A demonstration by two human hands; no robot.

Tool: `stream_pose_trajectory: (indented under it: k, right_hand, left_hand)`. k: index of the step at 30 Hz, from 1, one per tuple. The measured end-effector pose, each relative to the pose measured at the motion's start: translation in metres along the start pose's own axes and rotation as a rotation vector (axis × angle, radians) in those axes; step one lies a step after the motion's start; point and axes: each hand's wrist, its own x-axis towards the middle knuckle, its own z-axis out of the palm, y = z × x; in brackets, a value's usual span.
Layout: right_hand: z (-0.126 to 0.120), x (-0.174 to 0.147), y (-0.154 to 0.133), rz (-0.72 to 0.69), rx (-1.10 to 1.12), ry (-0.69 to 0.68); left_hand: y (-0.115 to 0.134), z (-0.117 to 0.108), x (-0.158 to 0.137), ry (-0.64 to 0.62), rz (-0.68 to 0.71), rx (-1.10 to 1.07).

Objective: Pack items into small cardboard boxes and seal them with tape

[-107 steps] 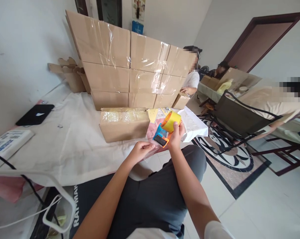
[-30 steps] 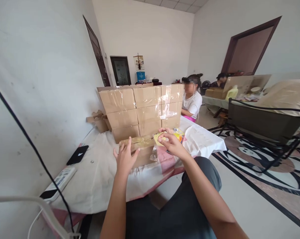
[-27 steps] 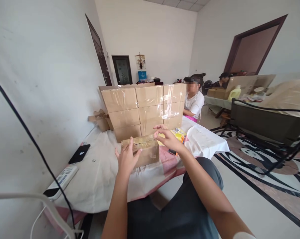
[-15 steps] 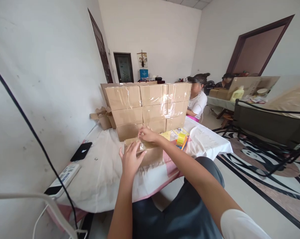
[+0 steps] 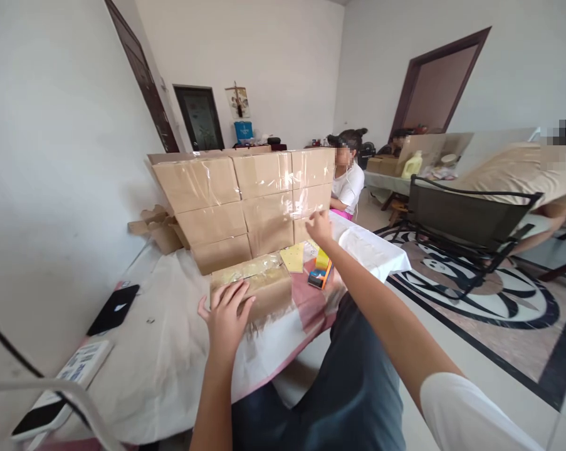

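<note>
A small cardboard box (image 5: 271, 294) with clear tape across its top lies in front of me on the cloth-covered table. My left hand (image 5: 227, 313) rests on the box's left end, fingers spread and flat against its top and near side. My right hand (image 5: 319, 228) is raised beyond the box to the right, its fingers curled together; whatever may be in them is too small to make out. Below it on the table lies a tape dispenser (image 5: 319, 275), orange and blue with a yellow roll. A yellow patterned sheet (image 5: 293, 258) lies beside the box.
Several taped cardboard boxes (image 5: 271, 219) form a stacked wall behind the work area. Opened cardboard (image 5: 163, 232) leans at the left. A black phone (image 5: 113, 309) and a white power bank-like device (image 5: 83, 369) lie on the table's left side. A person (image 5: 349, 181) sits behind the stack.
My right hand has lifted off the box and moved right, above the tape dispenser. My left hand stays on the box. The view has turned to the right.
</note>
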Motion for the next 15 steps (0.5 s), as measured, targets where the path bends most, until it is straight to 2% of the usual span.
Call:
stream_pose_trajectory:
  k: [3,7,10,15]
  right_hand:
    - [-0.008,0.022,0.078,0.150,-0.018,-0.044]
    - [0.013,0.035,0.151,0.229,-0.015,-0.144]
    - [0.044,0.043,0.178,0.219,-0.012,-0.202]
    - [0.090,0.067,0.192,0.134,-0.028,-0.286]
  left_hand:
    - [-0.005,0.009,-0.005,0.113,0.077,0.038]
    - [-0.013,0.022,-0.011,0.222,0.161,0.121]
    - [-0.021,0.031,-0.015,0.252,0.202,0.164]
    - [-0.033,0.042,-0.019,0.321,0.226,0.198]
